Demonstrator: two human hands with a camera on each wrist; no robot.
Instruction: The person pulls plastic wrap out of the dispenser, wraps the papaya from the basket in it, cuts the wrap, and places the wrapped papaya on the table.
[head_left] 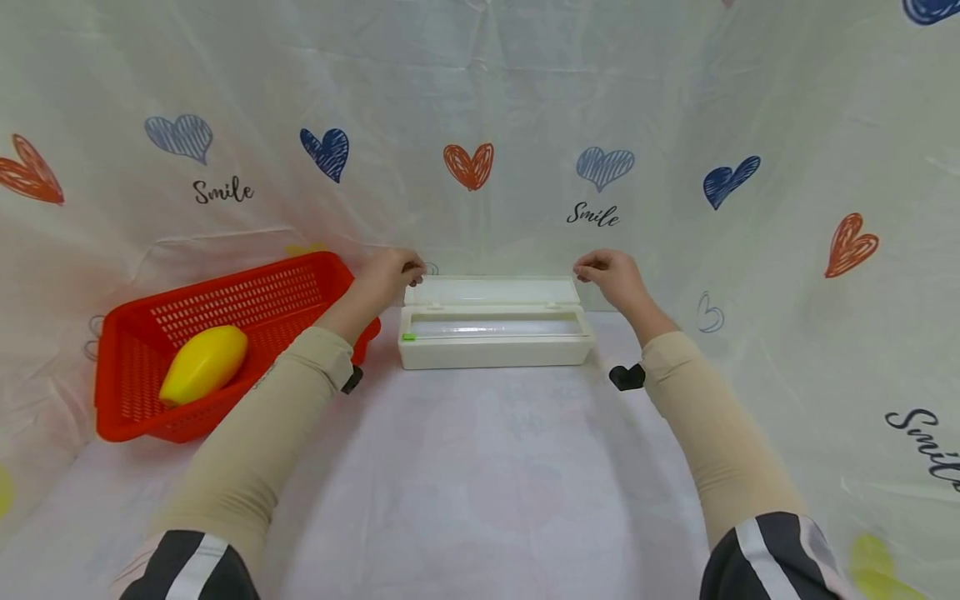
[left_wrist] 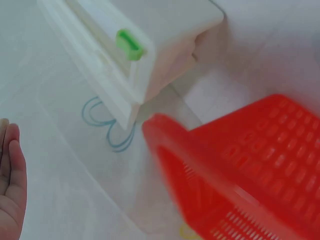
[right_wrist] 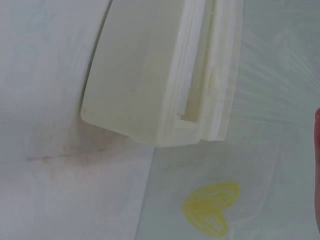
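Note:
A white cling film dispenser (head_left: 495,353) stands on the table with its lid (head_left: 491,290) raised and a roll (head_left: 495,327) showing in its slot. A green slide cutter (head_left: 408,337) sits at its left end. Just above the lid's left corner, my left hand (head_left: 392,271) pinches with curled fingertips. My right hand (head_left: 609,273) pinches likewise off the lid's right corner. Clear cling film (right_wrist: 275,65) shows as faint creases fanning from the dispenser toward the right hand. Between the hands the film is almost invisible in the head view.
On the left, a red plastic basket (head_left: 120,333) holds a yellow mango-like fruit (head_left: 204,364); its right end lies under my left forearm. A pale curtain (head_left: 525,83) printed with hearts rises right behind the dispenser. White cloth (head_left: 480,467) covers the table in front.

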